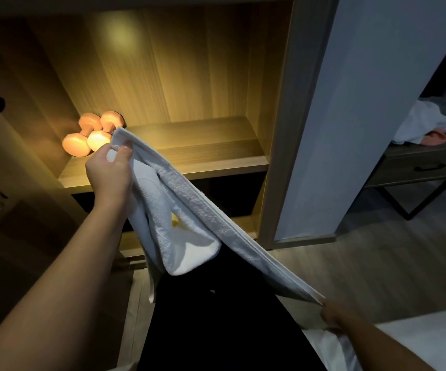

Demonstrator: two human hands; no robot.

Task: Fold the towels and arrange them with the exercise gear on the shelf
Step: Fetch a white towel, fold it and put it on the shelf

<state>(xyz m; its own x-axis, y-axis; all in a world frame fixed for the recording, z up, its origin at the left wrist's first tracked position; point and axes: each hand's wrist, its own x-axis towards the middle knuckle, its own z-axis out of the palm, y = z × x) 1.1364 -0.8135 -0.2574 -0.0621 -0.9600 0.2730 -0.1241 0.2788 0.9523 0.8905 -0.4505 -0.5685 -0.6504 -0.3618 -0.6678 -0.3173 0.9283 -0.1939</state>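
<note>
1. The white towel (189, 210) is up in the air in front of the shelf (203, 145), stretched on a diagonal between both hands. It isn't on the shelf yet. The folded-over middle sags down in a loose flap.

2. Grip check: the left hand (111, 172) is closed on the top corner, thumb pinching the hem. The right hand (333, 315) is closed on the low end, down near the bed edge (417, 341). Both pinch the cloth.

3. Handling-wise I'd guess it's light, soft terry with zero stiffness, so it only holds shape where it's pulled taut. It's not slippery or fragile. Corners and the hemmed edge look like the best places to hold, since grabbing the middle would just bunch it.

4. The pink dumbbells (90, 135) sit at the left end of the shelf, just behind the left hand. The towel corner is right beside them, and I can't tell if it's touching.

5. The rest of the shelf board to the right of the dumbbells is bare, so there's plenty of room for a folded towel there.

6. Edges to watch: the shelf's front lip, and the upright panel (283, 129) on the right. The hanging flap could probably catch on that lip going in.

7. More white cloth (436, 124) is heaped on the side surface (417, 153) far right, well apart from all this.
</note>
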